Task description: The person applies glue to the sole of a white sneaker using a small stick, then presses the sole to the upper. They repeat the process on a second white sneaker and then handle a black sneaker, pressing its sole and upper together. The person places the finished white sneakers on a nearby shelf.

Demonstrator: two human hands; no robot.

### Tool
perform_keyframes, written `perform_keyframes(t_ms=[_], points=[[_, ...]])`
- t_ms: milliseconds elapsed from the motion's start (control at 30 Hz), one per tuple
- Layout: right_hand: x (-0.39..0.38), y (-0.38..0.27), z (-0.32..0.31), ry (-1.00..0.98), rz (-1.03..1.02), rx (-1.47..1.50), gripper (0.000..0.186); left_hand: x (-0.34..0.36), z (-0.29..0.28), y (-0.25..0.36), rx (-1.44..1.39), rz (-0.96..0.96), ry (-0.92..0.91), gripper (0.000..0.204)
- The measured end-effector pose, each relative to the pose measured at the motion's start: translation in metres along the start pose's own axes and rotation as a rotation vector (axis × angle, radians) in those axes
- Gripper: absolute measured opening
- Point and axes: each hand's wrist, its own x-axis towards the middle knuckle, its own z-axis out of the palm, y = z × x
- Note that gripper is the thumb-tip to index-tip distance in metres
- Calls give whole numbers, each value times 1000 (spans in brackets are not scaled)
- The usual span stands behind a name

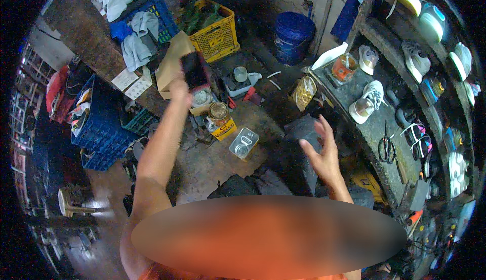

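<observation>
My left hand (181, 89) is stretched forward and grips a dark phone (193, 71), blurred, in front of a brown cardboard piece (166, 67). Just below it are a round tin (201, 98) and a jar (218, 113) on a small yellow box (225, 132). My right hand (324, 153) hangs with fingers apart and nothing in it, above dark cloth on my legs (298, 128). A clear plastic container (244, 143) lies on the floor between my hands.
Shelves (385, 39) of shoes, with scissors (387, 146), line the right. A blue bucket (293, 37) and yellow crate (217, 32) stand at the back. Stacked blue crates (101, 128) and a stool (66, 203) are on the left.
</observation>
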Motion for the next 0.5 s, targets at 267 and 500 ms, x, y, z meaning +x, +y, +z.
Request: perform_keyframes(t_ms=[267, 500], points=[[-80, 88, -59, 167, 276, -125, 54, 217, -142, 74, 1859, 376, 143, 52], [-147, 136, -53, 324, 376, -99, 43, 153, -119, 63, 1575, 578, 36, 79]])
